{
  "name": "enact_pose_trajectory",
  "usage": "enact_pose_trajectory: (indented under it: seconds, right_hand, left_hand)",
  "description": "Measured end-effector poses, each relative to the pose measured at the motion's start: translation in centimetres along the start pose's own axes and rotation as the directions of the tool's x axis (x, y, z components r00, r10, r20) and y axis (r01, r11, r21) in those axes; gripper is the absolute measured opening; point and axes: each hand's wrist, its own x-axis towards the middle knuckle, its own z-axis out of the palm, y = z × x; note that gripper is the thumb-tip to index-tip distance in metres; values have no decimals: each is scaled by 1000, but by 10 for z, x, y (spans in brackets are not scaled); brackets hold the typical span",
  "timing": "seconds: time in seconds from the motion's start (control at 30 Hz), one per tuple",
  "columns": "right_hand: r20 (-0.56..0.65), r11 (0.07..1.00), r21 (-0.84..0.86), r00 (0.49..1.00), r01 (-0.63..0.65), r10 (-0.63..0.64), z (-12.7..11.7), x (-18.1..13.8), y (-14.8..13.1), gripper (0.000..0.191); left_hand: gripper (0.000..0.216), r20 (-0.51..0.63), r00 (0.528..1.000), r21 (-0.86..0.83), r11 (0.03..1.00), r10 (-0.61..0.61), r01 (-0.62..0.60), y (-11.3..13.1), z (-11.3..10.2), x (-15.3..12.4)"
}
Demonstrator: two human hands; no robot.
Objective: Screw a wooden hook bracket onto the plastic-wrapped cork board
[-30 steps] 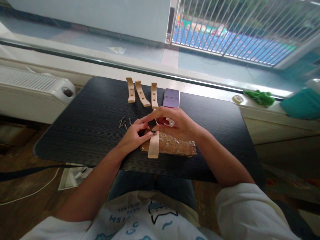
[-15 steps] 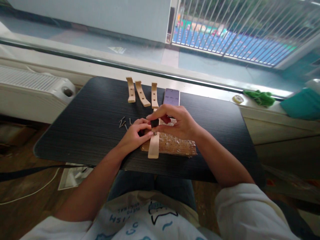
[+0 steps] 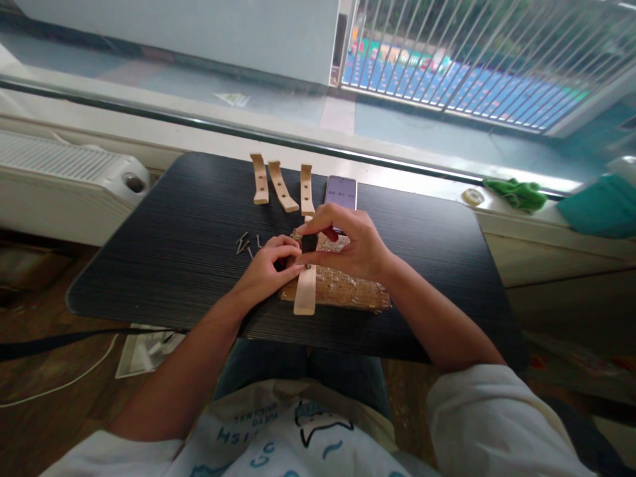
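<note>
A pale wooden strip [image 3: 305, 297] with a screw head showing in it lies across a brown perforated block [image 3: 352, 288] wrapped in clear plastic. My left hand [image 3: 265, 270] presses its thumb and fingers against the strip's left side, closed about it. Above the screw, my right hand [image 3: 354, 246] pinches a short black tool handle [image 3: 309, 242] between thumb and fingers. The fingers cover the tool's tip, so its kind cannot be made out. Several loose screws [image 3: 243, 245] lie on the table left of the block.
Three curved wooden pieces [image 3: 307, 189] with holes lie at the back of the black table [image 3: 163, 245]. A phone [image 3: 341, 191] showing a timer is beside them. A green cloth [image 3: 517, 193] and a tape roll [image 3: 472, 197] sit on the sill, and a radiator [image 3: 64, 172] stands left.
My right hand's fingers have shifted slightly to the right on the black handle, with the fingertips lifted apart a little. My left hand and the wooden strip stay almost in place.
</note>
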Motion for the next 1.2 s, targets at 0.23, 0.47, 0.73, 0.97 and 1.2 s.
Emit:
enact_pose_trajectory:
  seconds: [0.23, 0.47, 0.73, 0.97, 1.2]
  right_hand:
    - [-8, 997, -73, 999, -33, 32, 3, -2, 1, 20]
    - [-25, 992, -112, 998, -53, 50, 3, -2, -4, 21]
    - [-52, 996, -79, 998, 34, -39, 4, 0, -3, 19]
    - [-12, 998, -27, 998, 65, -65, 0, 1, -2, 20]
    - [151, 994, 109, 989, -8, -8, -6, 4, -8, 12]
  left_hand:
    - [18, -2, 1000, 1, 1000, 11, -11, 2, 0, 1]
    - [16, -6, 1000, 7, 1000, -6, 7, 3, -1, -1]
    - [18, -2, 1000, 30, 999, 12, -12, 0, -1, 0]
    - [15, -5, 1000, 15, 1000, 11, -11, 3, -2, -1]
    - [15, -7, 1000, -4, 1000, -10, 10, 2, 0, 1]
